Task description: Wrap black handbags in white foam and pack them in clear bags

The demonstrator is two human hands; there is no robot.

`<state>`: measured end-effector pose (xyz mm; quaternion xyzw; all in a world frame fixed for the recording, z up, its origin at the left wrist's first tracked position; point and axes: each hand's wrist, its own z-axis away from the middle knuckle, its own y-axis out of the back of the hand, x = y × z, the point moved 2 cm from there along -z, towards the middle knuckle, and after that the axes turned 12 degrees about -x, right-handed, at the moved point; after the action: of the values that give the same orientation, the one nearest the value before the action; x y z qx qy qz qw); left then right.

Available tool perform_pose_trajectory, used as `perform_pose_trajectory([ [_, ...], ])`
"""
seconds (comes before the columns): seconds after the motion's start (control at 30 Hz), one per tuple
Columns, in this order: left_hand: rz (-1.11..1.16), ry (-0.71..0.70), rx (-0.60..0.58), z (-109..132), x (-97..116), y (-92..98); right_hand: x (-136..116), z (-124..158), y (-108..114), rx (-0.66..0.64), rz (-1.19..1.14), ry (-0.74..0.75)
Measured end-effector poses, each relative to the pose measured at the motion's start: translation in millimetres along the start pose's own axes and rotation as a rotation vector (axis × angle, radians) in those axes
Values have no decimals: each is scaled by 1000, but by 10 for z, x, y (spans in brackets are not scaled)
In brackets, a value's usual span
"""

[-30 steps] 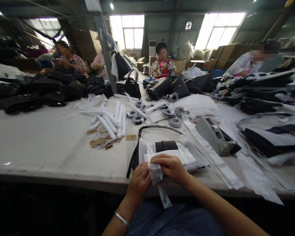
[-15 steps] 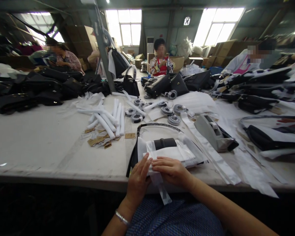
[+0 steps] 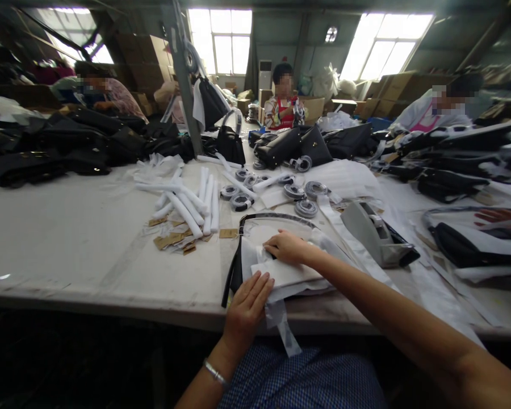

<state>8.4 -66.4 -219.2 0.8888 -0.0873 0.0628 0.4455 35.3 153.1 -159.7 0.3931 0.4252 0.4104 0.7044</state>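
Note:
A black handbag (image 3: pixel 235 271) wrapped in white paper (image 3: pixel 287 274) lies at the near table edge, its strap arching behind it. My left hand (image 3: pixel 247 307) rests flat on the paper's near left corner, fingers stretched out. My right hand (image 3: pixel 286 247) reaches further forward and presses down on the paper over the bag's top, fingers bent, holding nothing I can make out. A strip of clear film (image 3: pixel 284 327) hangs off the table edge between my arms.
A grey tape dispenser (image 3: pixel 377 233) stands to the right. White paper rolls (image 3: pixel 187 204), brown tags (image 3: pixel 170 241) and coiled straps (image 3: pixel 272 193) lie beyond. Black bags are piled left, right and at the back. Other people sit around the table; another person's hand (image 3: pixel 500 216) is at the far right.
My right hand has moved forward from the near edge onto the top of the bag. My left hand has opened from a pinch on the paper and lies flat.

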Motion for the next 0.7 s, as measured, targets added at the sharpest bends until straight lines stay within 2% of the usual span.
perform_pose_trajectory([
  [0.2, -9, -6, -6, 27, -6, -19, -160, -186, 21, -53, 20, 51],
  [0.33, -24, -13, 4, 36, 3, -20, -272, -53, -9, -37, 23, 114],
  [0.4, -19, -5, 2, 37, 7, -16, -324, 134, -69, -18, 15, 186],
  [0.47, -9, 0, -11, 33, 9, -9, -357, 400, -152, 60, -16, 278],
  [0.6, 28, 25, -48, 20, -2, 8, -325, 1079, -400, 345, -130, 368],
  [0.7, 55, 45, -88, 14, -25, 9, -290, 1547, -714, 560, -143, 380],
])
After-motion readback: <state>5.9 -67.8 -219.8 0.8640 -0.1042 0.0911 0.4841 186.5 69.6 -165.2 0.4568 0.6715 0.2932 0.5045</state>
